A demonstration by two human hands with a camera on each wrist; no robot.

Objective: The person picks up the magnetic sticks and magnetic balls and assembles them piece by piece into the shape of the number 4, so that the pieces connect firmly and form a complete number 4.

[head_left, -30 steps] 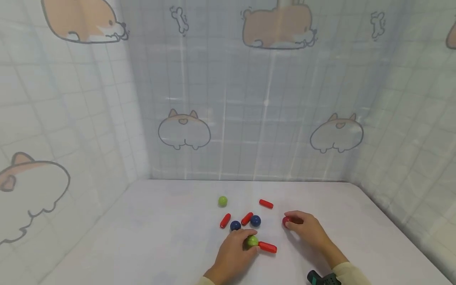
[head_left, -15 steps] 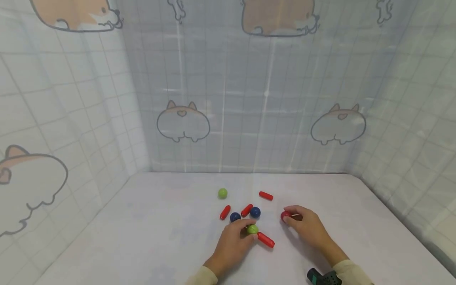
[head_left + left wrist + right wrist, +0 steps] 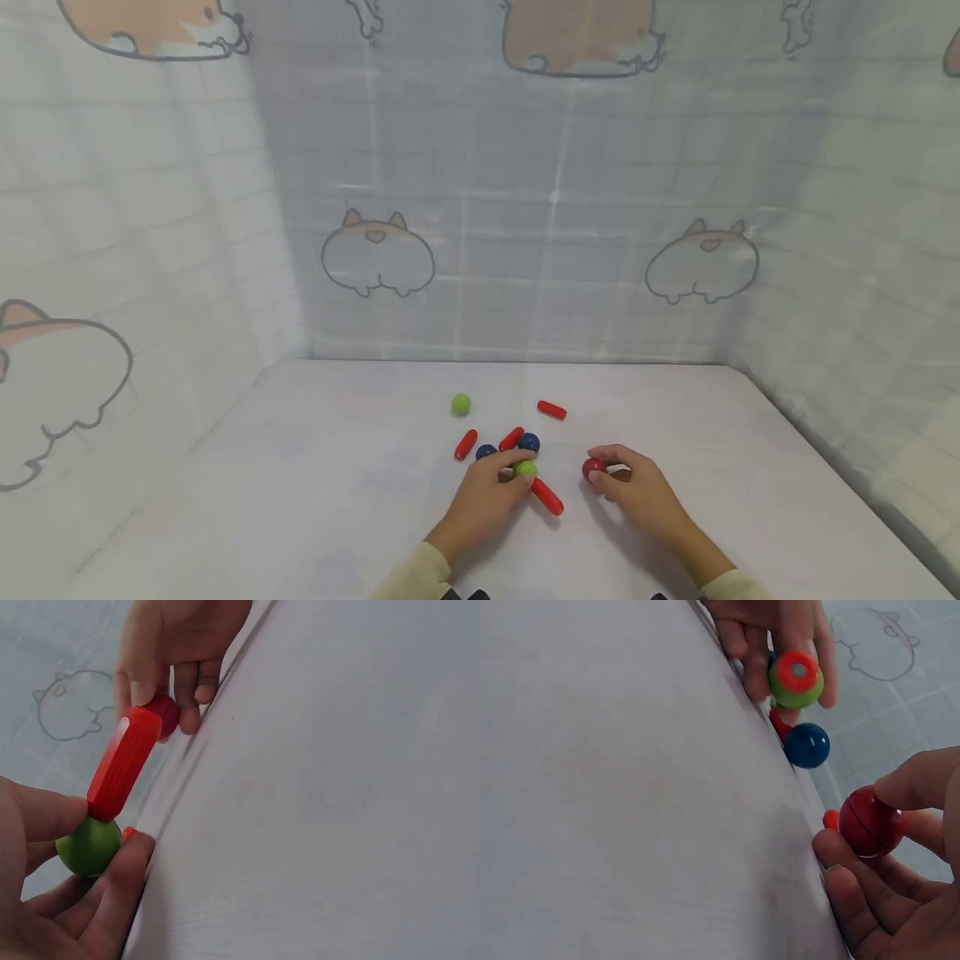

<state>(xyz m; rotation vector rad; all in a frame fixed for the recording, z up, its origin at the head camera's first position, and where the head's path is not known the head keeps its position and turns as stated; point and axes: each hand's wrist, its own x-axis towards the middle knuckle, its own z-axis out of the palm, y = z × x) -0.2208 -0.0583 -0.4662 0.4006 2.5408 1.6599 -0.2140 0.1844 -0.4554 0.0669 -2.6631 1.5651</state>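
Note:
My left hand [image 3: 480, 500] pinches a green ball [image 3: 88, 846] between thumb and fingers. From that ball a red faceted stick [image 3: 547, 497] juts out, its far end pointing toward the right and nearer to me. In the right wrist view the stick is seen end-on, with a hole in its tip. My right hand [image 3: 641, 496] holds a dark red ball [image 3: 871, 821] with a groove round it, to the right of the stick. In the head view a gap separates this ball from the stick. Beyond the left hand lie two blue balls [image 3: 528, 443], one partly hidden by that hand.
On the white table [image 3: 360, 500] lie loose red sticks, one by the blue ball, one to its left [image 3: 466, 444] and one farther back [image 3: 552, 410]. Another green ball [image 3: 461, 404] rests behind them. A patterned curtain [image 3: 480, 208] hangs round the table's back and sides.
The red stick on the green ball has swung from nearly sideways to pointing more toward me. My left hand has shifted slightly away from me, and the right hand with the red ball slightly nearer.

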